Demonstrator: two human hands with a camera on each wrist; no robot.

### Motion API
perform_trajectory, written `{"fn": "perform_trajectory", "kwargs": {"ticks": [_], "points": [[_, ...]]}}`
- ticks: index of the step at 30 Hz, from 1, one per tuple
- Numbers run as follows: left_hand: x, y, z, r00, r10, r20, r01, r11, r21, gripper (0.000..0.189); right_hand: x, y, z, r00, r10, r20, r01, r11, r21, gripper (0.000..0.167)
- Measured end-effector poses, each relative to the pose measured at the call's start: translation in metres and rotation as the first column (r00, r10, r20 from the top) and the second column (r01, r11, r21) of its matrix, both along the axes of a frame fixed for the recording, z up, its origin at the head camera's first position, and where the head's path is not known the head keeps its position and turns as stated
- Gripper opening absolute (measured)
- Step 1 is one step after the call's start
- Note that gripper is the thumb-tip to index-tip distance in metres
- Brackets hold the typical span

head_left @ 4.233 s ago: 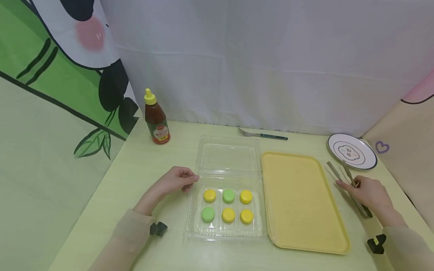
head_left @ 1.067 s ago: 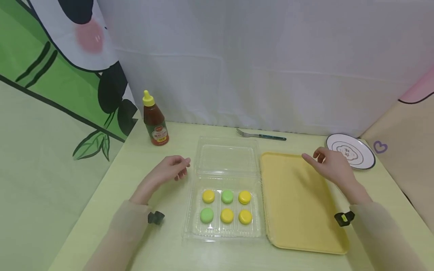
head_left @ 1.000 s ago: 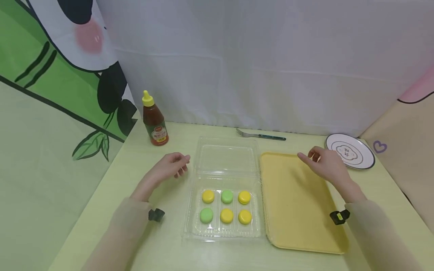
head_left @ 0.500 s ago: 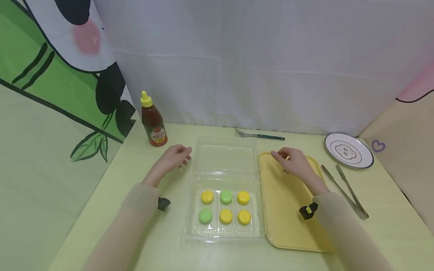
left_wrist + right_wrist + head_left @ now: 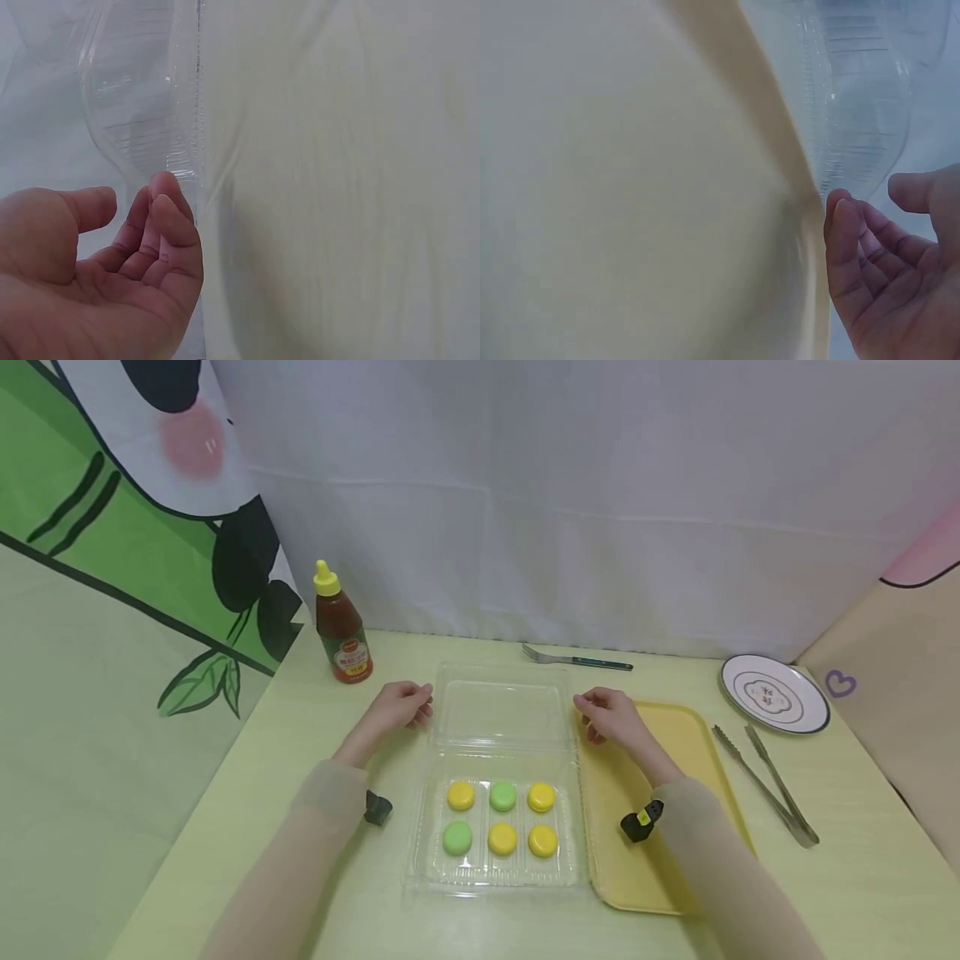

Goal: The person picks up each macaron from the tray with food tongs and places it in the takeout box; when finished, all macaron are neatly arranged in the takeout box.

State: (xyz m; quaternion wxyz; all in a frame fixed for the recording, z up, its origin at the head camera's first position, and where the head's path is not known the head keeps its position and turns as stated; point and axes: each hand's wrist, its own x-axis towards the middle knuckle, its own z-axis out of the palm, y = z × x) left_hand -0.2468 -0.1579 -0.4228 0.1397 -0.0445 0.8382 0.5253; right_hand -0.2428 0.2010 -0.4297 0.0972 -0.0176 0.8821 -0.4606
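A clear plastic clamshell box (image 5: 495, 881) lies unfolded on the table, its lid (image 5: 501, 710) flat toward the back. In its base sit several macarons, among them a green macaron (image 5: 457, 837) and a yellow macaron (image 5: 543, 841). At the lid's left edge is my left hand (image 5: 399, 706), fingers loosely bent. My right hand (image 5: 609, 718) is at the lid's right edge, over the tray. Both wrist views show a gap between thumb and fingers, with the fingertips (image 5: 166, 184) of the left and the fingertips (image 5: 841, 204) of the right close by the lid's rim.
The yellow tray (image 5: 675, 735) stands right of the box. Beyond it lie metal tongs (image 5: 772, 793) and a white plate (image 5: 776, 693). A fork (image 5: 577, 660) rests at the back, and a sauce bottle (image 5: 343, 635) with a yellow cap stands back left.
My right hand has let go of the tongs, which lie right of the tray, and moved left across the tray to the lid. My left hand has shifted back along the box to the lid's edge.
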Motion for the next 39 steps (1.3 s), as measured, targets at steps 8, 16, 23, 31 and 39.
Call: {"fn": "perform_trajectory", "kwargs": {"ticks": [8, 16, 23, 31, 39], "points": [[-0.002, 0.004, -0.008, 0.999, 0.037, -0.003, -0.037, 0.999, -0.014, 0.036, -0.003, -0.005, -0.005, 0.999, -0.025, 0.040, 0.027, 0.999, -0.039, 0.031], [-0.003, 0.009, -0.008, 0.999, 0.034, 0.005, -0.033, 0.999, -0.019, 0.031, -0.003, -0.004, -0.003, 0.998, -0.033, 0.046, 0.036, 0.998, -0.051, 0.031], [-0.001, 0.006, -0.005, 0.998, 0.053, -0.024, -0.052, 0.999, 0.013, 0.030, -0.001, -0.005, 0.002, 1.000, -0.020, 0.001, 0.020, 0.999, -0.050, 0.030], [0.004, 0.006, 0.006, 0.989, 0.075, -0.126, -0.067, 0.995, 0.073, 0.029, 0.002, -0.003, 0.015, 0.997, -0.020, -0.068, 0.016, 0.998, -0.054, 0.030], [0.011, 0.006, 0.022, 0.981, 0.092, -0.173, -0.073, 0.991, 0.112, 0.027, 0.012, 0.001, 0.033, 0.991, -0.024, -0.135, 0.008, 0.993, -0.117, 0.029]]}}
